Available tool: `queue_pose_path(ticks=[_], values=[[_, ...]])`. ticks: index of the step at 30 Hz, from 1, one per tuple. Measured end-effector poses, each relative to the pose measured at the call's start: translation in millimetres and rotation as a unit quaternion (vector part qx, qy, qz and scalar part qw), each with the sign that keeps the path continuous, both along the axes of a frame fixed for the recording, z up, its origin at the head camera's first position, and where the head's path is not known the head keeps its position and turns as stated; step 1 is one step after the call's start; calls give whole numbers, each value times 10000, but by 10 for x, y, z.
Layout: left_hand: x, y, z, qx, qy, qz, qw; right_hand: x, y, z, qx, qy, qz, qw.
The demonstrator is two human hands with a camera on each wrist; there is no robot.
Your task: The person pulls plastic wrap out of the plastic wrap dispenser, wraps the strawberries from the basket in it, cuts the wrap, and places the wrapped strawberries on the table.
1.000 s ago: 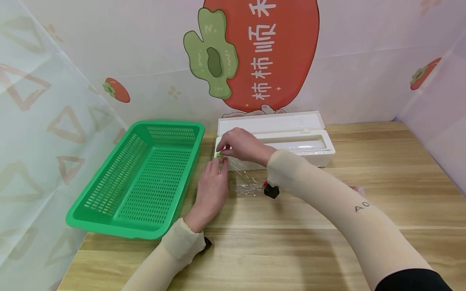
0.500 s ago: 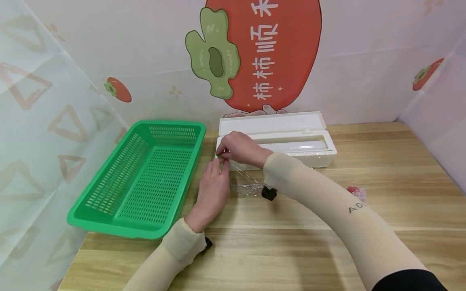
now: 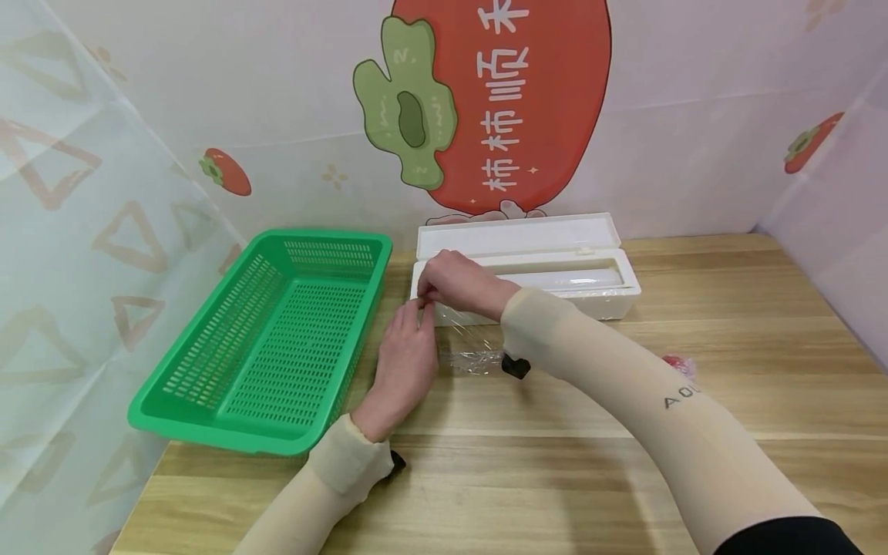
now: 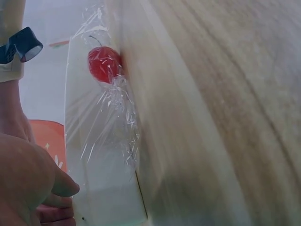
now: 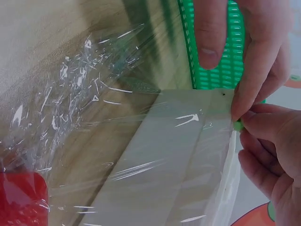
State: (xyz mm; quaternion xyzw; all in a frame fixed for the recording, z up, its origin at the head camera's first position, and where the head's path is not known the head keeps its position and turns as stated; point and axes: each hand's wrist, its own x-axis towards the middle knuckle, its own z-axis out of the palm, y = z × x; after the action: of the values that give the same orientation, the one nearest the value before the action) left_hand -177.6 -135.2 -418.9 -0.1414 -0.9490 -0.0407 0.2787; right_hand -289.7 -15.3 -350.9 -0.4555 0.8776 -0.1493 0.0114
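Note:
A white cling film box (image 3: 600, 301) stands at the back with its lid up and a roll inside. Clear film (image 3: 472, 339) runs from its front edge onto the table. My right hand (image 3: 461, 285) pinches a small green slide cutter (image 5: 238, 125) at the box's left end. Against that same corner my left hand (image 3: 405, 354) presses its straight fingers, right beside the cutter; in the right wrist view one of its fingers (image 5: 210, 44) stands apart. Under the film lies a red fruit with a thin stem (image 4: 104, 65), hidden in the head view by my right wrist.
To the left, a green perforated basket (image 3: 378, 277) reaches close to my left hand. Another small red item in film (image 3: 680, 365) lies on the wooden table (image 3: 486, 478), partly behind my right forearm. A printed cloth backdrop (image 3: 298, 116) rises behind the box.
My right fingers have shifted slightly at the box's left end, and the green slide cutter, visible a second ago in the head view, is now covered by them. My left hand stays nearly still.

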Motion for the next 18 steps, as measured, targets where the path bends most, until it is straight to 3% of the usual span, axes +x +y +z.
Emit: queue_pose_path(ticks=[9,18], values=[[21,23,7,43,-147,28,9999,15,132,5,19,256,3,9997],[33,39,50,-87,-370,121,9992,19,307,10,-17,241,89,9997]])
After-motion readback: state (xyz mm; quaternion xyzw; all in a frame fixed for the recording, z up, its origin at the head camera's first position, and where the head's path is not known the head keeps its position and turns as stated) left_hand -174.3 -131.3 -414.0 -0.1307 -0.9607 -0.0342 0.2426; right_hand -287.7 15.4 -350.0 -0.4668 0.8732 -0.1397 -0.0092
